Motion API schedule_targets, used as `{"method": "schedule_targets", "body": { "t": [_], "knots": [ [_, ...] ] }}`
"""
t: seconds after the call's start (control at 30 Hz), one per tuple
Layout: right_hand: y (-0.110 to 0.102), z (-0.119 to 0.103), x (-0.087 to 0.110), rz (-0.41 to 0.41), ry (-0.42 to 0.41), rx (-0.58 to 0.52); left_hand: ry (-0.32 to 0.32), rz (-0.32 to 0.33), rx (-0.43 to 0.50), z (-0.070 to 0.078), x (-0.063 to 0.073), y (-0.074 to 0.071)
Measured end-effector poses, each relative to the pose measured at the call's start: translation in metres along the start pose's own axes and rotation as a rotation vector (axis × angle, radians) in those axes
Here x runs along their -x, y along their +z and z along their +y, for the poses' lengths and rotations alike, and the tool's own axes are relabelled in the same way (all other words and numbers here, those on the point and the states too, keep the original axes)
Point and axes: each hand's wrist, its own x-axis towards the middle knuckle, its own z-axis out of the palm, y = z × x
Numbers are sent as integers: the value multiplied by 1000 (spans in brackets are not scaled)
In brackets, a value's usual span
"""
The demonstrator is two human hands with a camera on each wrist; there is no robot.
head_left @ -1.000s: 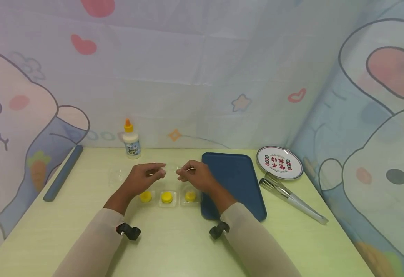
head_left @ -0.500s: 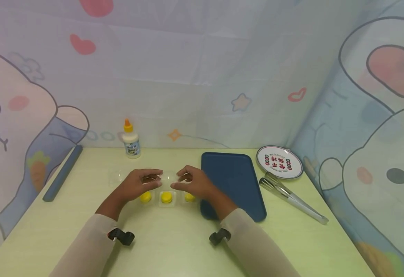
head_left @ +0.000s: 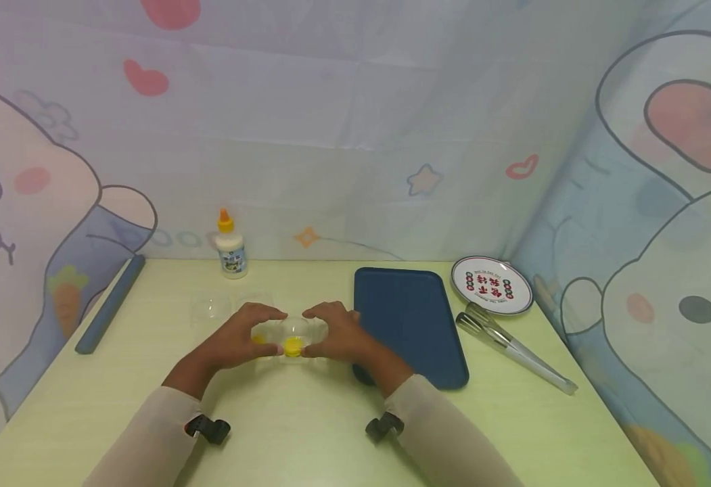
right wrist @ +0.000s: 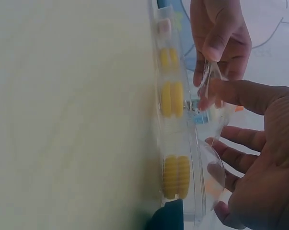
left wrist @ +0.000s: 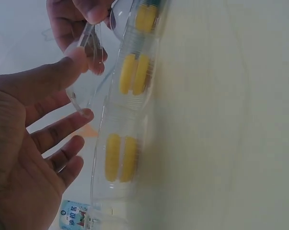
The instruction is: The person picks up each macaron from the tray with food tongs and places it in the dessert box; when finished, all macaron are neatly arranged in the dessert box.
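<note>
My left hand [head_left: 239,338] and right hand [head_left: 344,335] pinch opposite sides of a clear domed lid [head_left: 294,326] between thumbs and fingers. The lid is held low over the middle yellow macaron [head_left: 293,348], which sits in a clear plastic base. In the left wrist view, the lid [left wrist: 92,50] shows as a thin transparent edge beside that macaron [left wrist: 134,74]. Another yellow macaron [left wrist: 121,158] rests in its base on the left. A third macaron [right wrist: 176,177] on the right has a clear dome [right wrist: 213,167] over it; in the head view my right hand hides it.
More clear lids, including one domed lid [head_left: 210,310], lie left of the hands. Behind stands a glue bottle [head_left: 232,256]. At right are a blue tray [head_left: 410,325], a printed plate [head_left: 492,287] and metal tongs [head_left: 516,348]. A blue-grey bar [head_left: 111,304] lies far left.
Both hands have brought the clear domed lid down and nearer, from behind the row of macarons to over the middle one. The fingers have spread to opposite sides of it.
</note>
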Motion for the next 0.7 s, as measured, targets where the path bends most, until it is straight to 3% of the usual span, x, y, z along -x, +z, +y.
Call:
{"method": "schedule_targets", "body": {
  "t": [0.2,0.7],
  "knots": [
    [6,-2,2,-12,-24,116,11,-11,-64,0,3,5],
    [12,-5,5,-23,-9,202,7,9,-146,3,6,10]
  ]
}}
